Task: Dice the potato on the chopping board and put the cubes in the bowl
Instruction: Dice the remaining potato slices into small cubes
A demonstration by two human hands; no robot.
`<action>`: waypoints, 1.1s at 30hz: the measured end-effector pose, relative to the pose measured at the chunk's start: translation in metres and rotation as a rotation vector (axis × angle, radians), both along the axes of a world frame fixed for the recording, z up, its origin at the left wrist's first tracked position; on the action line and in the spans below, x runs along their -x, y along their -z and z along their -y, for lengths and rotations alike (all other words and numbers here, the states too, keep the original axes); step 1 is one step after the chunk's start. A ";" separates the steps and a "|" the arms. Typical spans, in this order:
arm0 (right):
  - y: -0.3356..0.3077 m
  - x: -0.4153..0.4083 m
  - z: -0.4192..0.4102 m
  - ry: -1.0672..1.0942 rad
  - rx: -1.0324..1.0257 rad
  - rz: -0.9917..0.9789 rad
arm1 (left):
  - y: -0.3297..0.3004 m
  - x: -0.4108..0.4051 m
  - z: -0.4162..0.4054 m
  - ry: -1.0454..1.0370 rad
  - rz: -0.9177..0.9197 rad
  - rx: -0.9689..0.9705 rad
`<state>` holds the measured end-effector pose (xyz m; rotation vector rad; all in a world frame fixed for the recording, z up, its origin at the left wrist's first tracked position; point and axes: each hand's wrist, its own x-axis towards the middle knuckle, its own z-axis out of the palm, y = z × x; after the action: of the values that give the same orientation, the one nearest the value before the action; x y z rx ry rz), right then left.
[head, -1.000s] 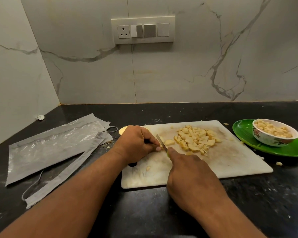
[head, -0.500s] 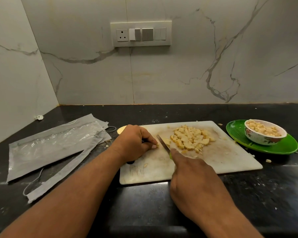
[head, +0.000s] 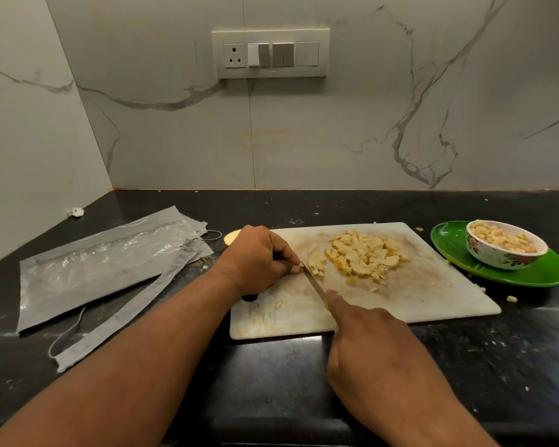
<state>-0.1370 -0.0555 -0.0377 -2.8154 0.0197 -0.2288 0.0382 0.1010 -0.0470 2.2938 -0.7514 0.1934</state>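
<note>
A pile of diced potato [head: 362, 253] lies in the middle of the white chopping board [head: 433, 285]. My right hand [head: 368, 343] grips the knife [head: 313, 280], its forefinger laid along the blade's back; the handle is hidden under my hand. The blade's tip rests on the board by a small potato piece [head: 315, 264] at the pile's left edge. My left hand [head: 255, 256] sits curled at the board's left side, fingertips pinching a pale bit of potato against the blade. A floral bowl [head: 504, 258] holding cubes stands on the right.
The bowl sits on a green plate [head: 546, 272] right of the board. Clear plastic packaging [head: 104, 262] and grey strips lie on the black counter at left. A yellow slice [head: 231, 237] peeks out behind my left hand. A stray cube [head: 511, 298] lies near the plate.
The knife blade has shifted slightly left and nearer my left fingertips, leaving one more cut piece beside the pile. Both hands stay in about the same place.
</note>
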 end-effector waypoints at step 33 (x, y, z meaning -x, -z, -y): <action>-0.010 -0.025 0.043 0.104 -0.270 0.158 | -0.023 -0.007 0.002 0.137 -0.225 -0.291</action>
<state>-0.1122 -0.0985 -0.0279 -2.5229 0.1498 -0.4373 0.0451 0.0988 -0.0239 2.4691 -0.8599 -0.2495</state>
